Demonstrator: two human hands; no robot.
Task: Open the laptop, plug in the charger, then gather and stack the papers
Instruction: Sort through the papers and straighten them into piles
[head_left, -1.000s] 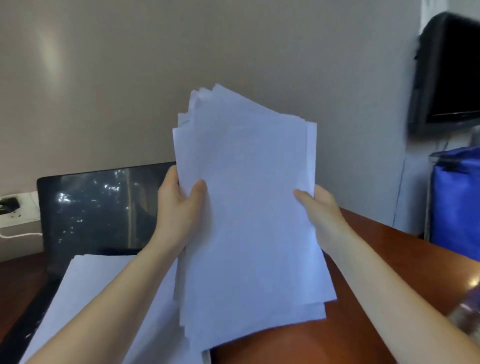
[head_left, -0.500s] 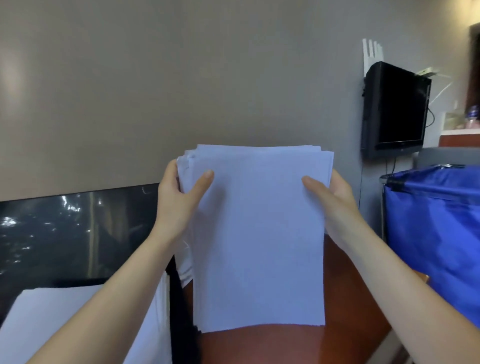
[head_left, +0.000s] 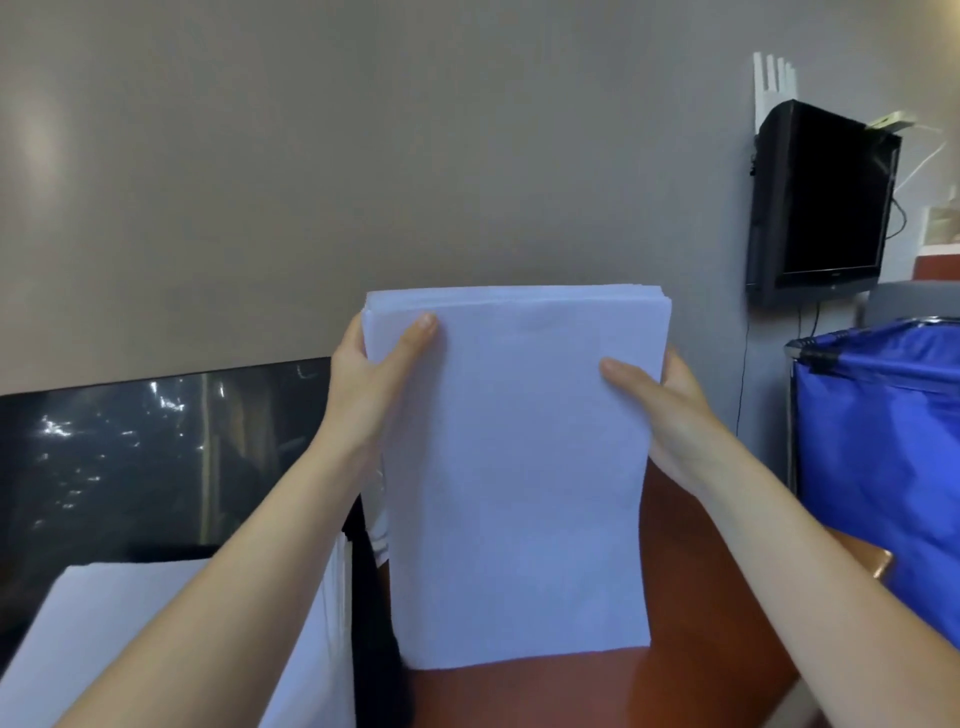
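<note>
While an open laptop (head_left: 156, 457) stands at the far left with its dark, glossy screen upright against the grey wall (head_left: 363, 156), a separate pile of white sheets (head_left: 130, 623) lies in front of that screen and appears to cover the keyboard side. Just to the right, the person's left hand (head_left: 363, 384) grips the upper left edge of a stack of papers (head_left: 519, 467), with the thumb laid across the front sheet and the fingers hidden behind. The stack stands upright in the middle of the view, its edges squared, and its bottom edge appears to rest on the reddish-brown table (head_left: 701, 623). The right hand (head_left: 670, 410) clasps the stack's right edge a little lower down, thumb flat on the front and fingers wrapped round the back. Farther right, a black television (head_left: 826, 208) hangs on the wall with a thin cable (head_left: 743, 374) dropping beneath it. A blue fabric bin (head_left: 883, 467) on a metal frame stands beside the table's right end.
</note>
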